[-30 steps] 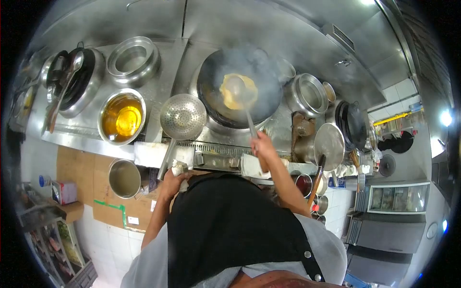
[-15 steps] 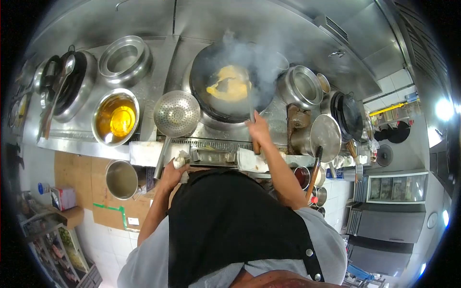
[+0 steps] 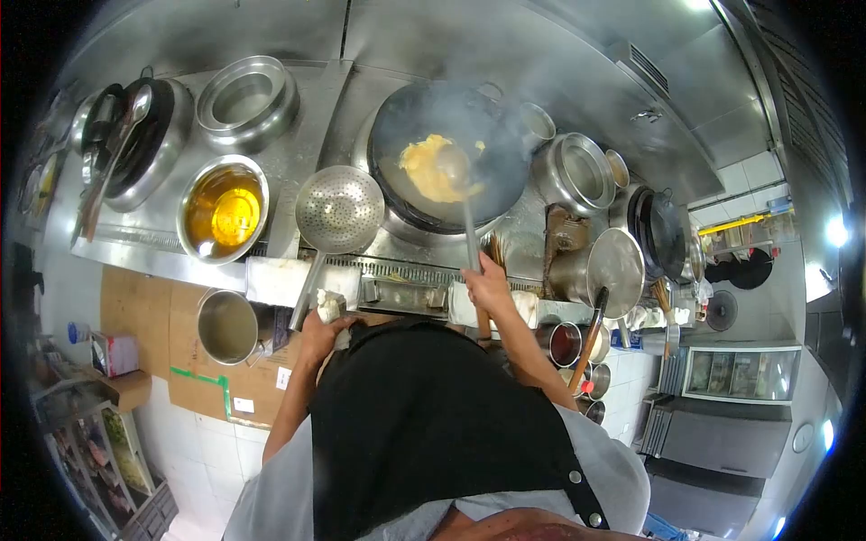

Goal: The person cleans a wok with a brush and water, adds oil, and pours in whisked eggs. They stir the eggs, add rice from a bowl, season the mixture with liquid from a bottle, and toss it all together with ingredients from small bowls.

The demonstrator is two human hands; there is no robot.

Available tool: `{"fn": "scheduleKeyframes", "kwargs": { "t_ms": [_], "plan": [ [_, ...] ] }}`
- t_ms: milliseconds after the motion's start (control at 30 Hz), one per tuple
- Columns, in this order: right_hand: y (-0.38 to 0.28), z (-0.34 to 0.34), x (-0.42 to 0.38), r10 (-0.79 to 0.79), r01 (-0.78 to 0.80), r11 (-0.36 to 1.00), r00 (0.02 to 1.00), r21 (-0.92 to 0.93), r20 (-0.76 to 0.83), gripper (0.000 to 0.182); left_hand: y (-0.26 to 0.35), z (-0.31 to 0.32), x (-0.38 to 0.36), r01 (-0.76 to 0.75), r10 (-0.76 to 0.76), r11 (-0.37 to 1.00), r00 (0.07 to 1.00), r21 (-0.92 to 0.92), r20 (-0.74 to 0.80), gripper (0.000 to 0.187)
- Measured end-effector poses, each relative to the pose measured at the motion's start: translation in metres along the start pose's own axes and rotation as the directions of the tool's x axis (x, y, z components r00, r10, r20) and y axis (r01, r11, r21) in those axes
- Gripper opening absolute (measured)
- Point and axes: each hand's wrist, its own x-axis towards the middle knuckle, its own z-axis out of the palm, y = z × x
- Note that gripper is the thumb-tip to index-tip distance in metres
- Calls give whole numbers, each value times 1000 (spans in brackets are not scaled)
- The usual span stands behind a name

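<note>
My right hand [image 3: 487, 287] is wrapped round the long handle of a ladle [image 3: 470, 236]. The ladle's bowl rests over yellow scrambled egg [image 3: 420, 169] in a large black wok [image 3: 403, 113], with smoke rising from it. At the counter's front edge, my left hand [image 3: 319, 337] is closed on a crumpled white cloth [image 3: 331, 305], right by the handle end of a perforated strainer [image 3: 339, 210]. The strainer's round head lies left of the wok.
A steel bowl of yellow oil [image 3: 195, 242] stands left of the strainer. Stacked steel pots [image 3: 284, 106] sit behind it. At the right are more pots [image 3: 546, 180], a strainer-topped pot [image 3: 622, 279] and a brown block [image 3: 566, 236]. A deep pot [image 3: 209, 350] stands below the counter's edge.
The ladle's bowl has come onto the egg, which is now more bunched together, with a small bit apart at the right. My right hand has moved slightly down; the smoke has spread thinner.
</note>
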Motion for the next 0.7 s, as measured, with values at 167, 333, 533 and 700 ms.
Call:
{"fn": "scheduleKeyframes", "kwargs": {
  "t_ms": [167, 333, 533, 700],
  "plan": [
    [-4, -25, 73, -321, 287, 894, 946, -344, -44, 62, 13, -2, 0, 54, -54, 991, 999, 120, 2, 35],
    [-6, -1, 39, -191, 158, 916, 980, -370, -56, 66, 29, 6, 6, 5, 0, 998, 996, 58, -87, 33],
    [-14, -29, 94, -330, 253, 855, 939, -453, -99, 67, 38, 19, 18, 49, -47, 996, 998, -74, 30, 34],
    [22, -23, 28, -200, 172, 934, 978, -313, -60, 66, 47, 39, 35, 307, -207, 830, 945, -465, 255, 41]
  ]
}}
